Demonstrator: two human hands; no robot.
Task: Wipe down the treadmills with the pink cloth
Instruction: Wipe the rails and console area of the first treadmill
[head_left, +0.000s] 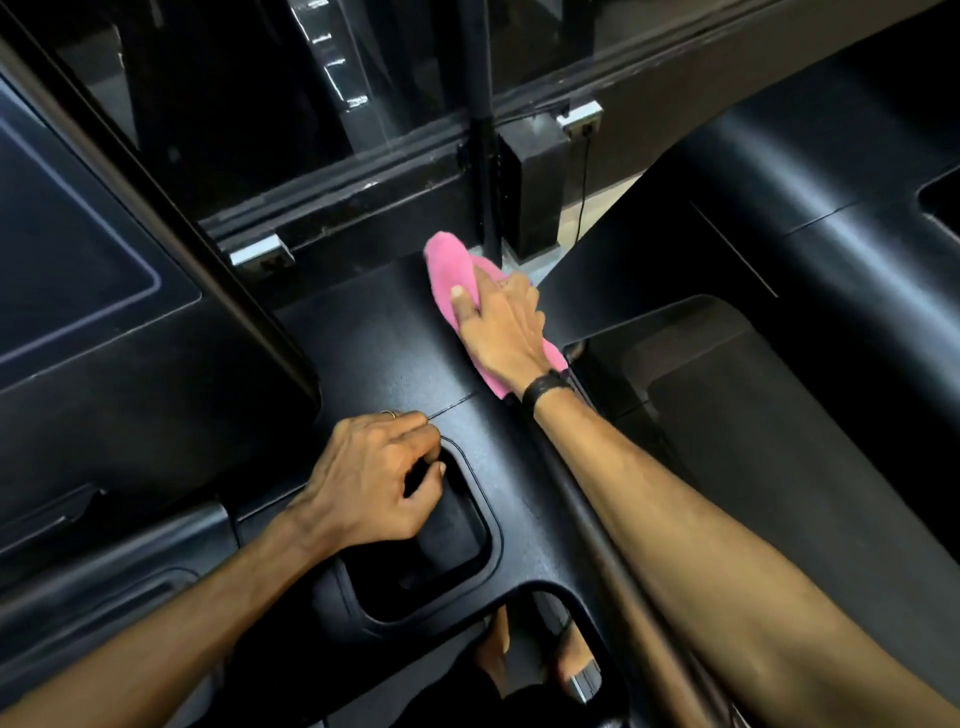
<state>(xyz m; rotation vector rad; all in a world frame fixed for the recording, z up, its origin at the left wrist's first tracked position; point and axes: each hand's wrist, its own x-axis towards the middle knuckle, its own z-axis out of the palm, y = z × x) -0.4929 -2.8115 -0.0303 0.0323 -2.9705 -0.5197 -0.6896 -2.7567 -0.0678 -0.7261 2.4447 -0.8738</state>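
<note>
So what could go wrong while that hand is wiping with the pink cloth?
1. The right hand presses the pink cloth near the far edge of the black treadmill console; the cloth might slide off into the gap beyond.
2. The left hand leans on the rim of the recessed pocket; it could slip in if more weight goes onto it.
3. A cable hangs from the wall socket beyond; a long reach might snag it.

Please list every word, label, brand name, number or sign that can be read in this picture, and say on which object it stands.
None can be read.
The treadmill console under the pink cloth shows plain black plastic, no lettering.
The dark screen panel at left is blank.
The wristband on the right hand shows no readable mark.
The left hand covers no visible label.
</note>
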